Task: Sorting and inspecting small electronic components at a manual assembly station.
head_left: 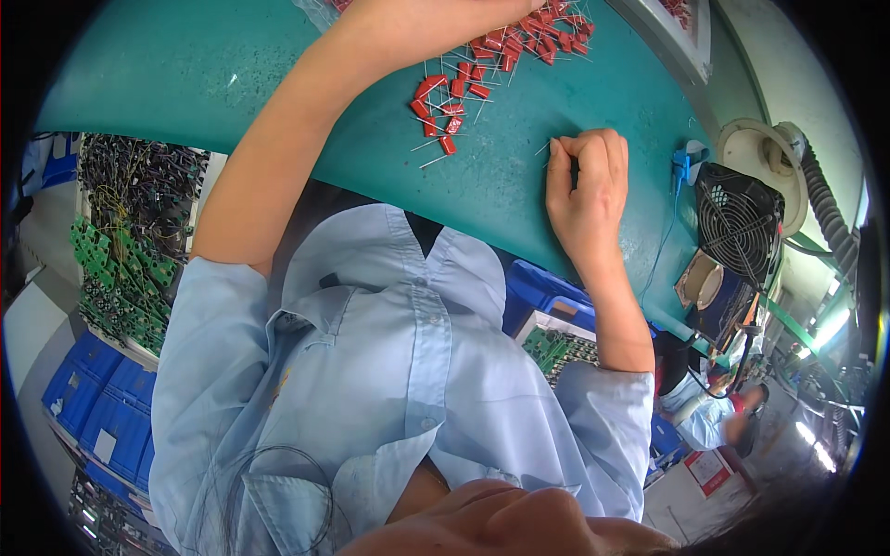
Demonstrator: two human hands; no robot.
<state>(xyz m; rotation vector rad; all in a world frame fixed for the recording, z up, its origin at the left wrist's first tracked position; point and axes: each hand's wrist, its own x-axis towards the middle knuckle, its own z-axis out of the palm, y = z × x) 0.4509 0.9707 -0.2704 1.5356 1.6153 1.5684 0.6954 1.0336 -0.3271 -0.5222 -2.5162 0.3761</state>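
Observation:
Red box-shaped capacitors with thin wire leads lie scattered on a green mat. A denser heap of them stretches to the top edge. Over the left side of that heap reaches my left hand; its fingers run out of the picture at the top, so what they do is hidden. My right hand rests on the mat to the right of the loose capacitors, thumb and fingers closed in a pinch. Fine wire ends stick out beside the thumb tip, but the body of what is held is covered by the fingers.
A black fan and a blue clip-like tool stand at the mat's right side, near a ribbed hose. Green circuit boards fill a tray at the left, above blue bins. Another person sits farther off at lower right.

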